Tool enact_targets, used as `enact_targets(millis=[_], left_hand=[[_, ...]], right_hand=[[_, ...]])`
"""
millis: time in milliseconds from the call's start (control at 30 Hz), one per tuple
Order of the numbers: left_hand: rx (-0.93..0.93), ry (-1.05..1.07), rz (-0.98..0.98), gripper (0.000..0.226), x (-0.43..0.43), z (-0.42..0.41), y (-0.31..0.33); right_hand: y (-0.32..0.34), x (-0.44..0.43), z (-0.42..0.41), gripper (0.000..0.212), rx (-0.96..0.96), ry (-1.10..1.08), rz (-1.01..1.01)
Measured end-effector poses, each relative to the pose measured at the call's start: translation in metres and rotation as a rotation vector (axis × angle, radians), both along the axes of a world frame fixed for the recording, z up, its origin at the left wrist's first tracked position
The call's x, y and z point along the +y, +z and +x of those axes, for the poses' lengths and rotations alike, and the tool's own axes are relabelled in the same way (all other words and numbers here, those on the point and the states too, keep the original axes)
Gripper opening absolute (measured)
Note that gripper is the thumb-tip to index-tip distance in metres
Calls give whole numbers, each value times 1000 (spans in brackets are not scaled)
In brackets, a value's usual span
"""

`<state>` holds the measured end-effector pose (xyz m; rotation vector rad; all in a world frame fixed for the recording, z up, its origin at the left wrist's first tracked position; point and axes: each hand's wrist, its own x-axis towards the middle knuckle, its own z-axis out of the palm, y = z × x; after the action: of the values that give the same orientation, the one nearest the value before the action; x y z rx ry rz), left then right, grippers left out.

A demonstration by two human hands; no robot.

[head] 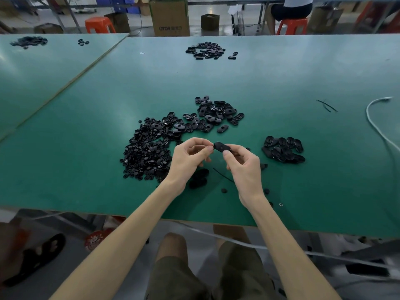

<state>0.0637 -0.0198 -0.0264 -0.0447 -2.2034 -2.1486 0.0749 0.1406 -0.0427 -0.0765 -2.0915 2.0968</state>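
Here, black oval piece (pixel 221 146) in a pinch between left hand (pixel 188 158) and right hand (pixel 243 167).

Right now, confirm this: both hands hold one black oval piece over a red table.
Not quite: the table is green, not red, as the head view shows. The left hand and right hand do hold one black oval piece over it.

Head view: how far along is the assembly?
Likely done: the small pile at right. In hand: the left hand and right hand pinch one black oval piece. Left: the large heap of round parts and the heap of oval shells, so probably early on.
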Motion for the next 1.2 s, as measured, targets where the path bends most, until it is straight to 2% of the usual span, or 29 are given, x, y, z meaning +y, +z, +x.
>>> enact_targets(millis=[433,800,967,1067,1200], left_hand=[[65,14,-16,10,5,3,-7],[74,38,-102,13,7,4,-6],[67,73,-91,21,8,4,-6],[87,80,-153,25,5,3,-8],[131,29,-184,13,5,3,-8]], right_hand=[[2,-1,3,15,10,51,84],[2,0,3,12,-4,64,75],[3,0,4,11,-8,88,39],[5,0,5,14,-5,98,14],[6,0,5,15,5,120,18]])
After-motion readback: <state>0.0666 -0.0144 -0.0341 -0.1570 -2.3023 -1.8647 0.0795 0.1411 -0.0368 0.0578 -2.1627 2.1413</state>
